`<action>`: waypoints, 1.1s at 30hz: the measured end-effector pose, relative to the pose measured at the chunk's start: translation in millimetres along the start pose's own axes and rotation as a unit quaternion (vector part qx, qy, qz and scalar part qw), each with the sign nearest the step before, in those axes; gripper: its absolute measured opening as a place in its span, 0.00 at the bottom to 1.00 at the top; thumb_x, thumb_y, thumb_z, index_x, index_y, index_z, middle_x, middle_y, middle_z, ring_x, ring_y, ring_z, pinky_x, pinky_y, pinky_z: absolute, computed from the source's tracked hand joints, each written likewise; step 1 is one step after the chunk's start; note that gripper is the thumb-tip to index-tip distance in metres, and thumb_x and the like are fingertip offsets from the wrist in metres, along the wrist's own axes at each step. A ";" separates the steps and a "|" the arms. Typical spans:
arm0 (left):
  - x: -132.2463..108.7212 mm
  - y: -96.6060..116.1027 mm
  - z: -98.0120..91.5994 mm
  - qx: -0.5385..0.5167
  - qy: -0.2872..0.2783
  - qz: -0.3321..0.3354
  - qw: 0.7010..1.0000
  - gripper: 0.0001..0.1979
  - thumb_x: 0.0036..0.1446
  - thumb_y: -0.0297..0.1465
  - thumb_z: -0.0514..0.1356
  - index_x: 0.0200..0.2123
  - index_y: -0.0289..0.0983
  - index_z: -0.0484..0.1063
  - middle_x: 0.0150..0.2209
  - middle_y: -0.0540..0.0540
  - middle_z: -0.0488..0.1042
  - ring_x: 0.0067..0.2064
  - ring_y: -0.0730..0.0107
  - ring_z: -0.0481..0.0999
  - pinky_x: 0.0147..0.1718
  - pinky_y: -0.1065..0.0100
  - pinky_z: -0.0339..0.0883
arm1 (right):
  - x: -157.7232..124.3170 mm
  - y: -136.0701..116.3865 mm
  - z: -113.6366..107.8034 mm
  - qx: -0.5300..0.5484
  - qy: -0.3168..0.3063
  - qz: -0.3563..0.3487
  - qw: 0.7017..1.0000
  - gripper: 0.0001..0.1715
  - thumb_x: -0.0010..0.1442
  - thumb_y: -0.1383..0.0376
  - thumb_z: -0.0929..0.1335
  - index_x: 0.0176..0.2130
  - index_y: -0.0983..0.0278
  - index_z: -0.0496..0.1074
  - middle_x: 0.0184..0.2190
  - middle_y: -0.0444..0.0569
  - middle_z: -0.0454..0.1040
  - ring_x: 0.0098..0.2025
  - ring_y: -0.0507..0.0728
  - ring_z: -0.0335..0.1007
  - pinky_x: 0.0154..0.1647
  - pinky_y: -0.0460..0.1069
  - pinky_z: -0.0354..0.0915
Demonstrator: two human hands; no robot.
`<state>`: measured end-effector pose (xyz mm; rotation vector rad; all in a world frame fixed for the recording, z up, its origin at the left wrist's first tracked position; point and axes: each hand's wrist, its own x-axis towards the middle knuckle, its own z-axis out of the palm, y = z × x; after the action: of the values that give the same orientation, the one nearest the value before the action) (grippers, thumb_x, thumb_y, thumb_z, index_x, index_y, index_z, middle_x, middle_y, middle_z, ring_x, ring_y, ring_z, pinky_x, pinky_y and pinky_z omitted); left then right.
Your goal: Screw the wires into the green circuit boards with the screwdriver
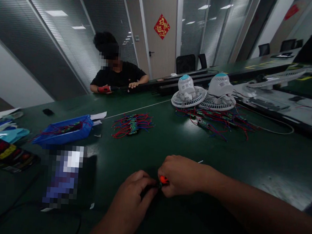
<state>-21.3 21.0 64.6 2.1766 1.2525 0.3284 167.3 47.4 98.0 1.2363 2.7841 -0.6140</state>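
Note:
My left hand (pixel 132 201) rests low over the green table, its thumb and fingers pinched together. Whatever lies between those fingertips is small, dark and too hidden to name. Close beside it, almost touching, my right hand (pixel 181 177) is closed in a fist round an orange-handled tool (pixel 164 180). Only a short orange part of the tool shows, so its kind cannot be told. Beyond the hands lies a row of small green circuit boards (pixel 133 124) with red and blue wires.
A blue tray (pixel 66 132) with wired boards stands left. White fan housings (pixel 189 97) and more wired boards (pixel 220 118) lie at the back right. Across the table a person (pixel 119 71) works in a red glove. A dark package (pixel 7 154) and a cable (pixel 18 205) are at left.

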 end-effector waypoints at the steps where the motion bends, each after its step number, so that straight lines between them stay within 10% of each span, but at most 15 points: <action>1: 0.0 -0.8 0.1 0.002 -0.001 0.006 1.000 0.10 0.59 0.28 0.54 0.38 0.40 0.76 0.39 0.47 0.74 0.42 0.62 0.73 0.42 0.62 0.67 | 0.0 0.3 -0.3 0.002 0.000 0.000 1.000 0.11 0.47 0.61 0.68 0.27 0.65 0.76 0.20 0.45 0.69 0.21 0.50 0.55 0.21 0.46 0.50; 33: 1.5 -3.0 -3.2 -0.064 0.003 0.013 0.998 0.11 0.58 0.29 0.57 0.37 0.43 0.79 0.36 0.48 0.75 0.39 0.64 0.75 0.39 0.63 0.68 | 0.7 5.4 6.5 0.021 0.026 -0.049 0.998 0.08 0.51 0.64 0.66 0.29 0.66 0.74 0.26 0.48 0.74 0.26 0.51 0.62 0.28 0.46 0.55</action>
<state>-24.2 24.6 65.2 2.0863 1.1736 0.4153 169.9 48.8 90.1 1.1461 2.9042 -0.6572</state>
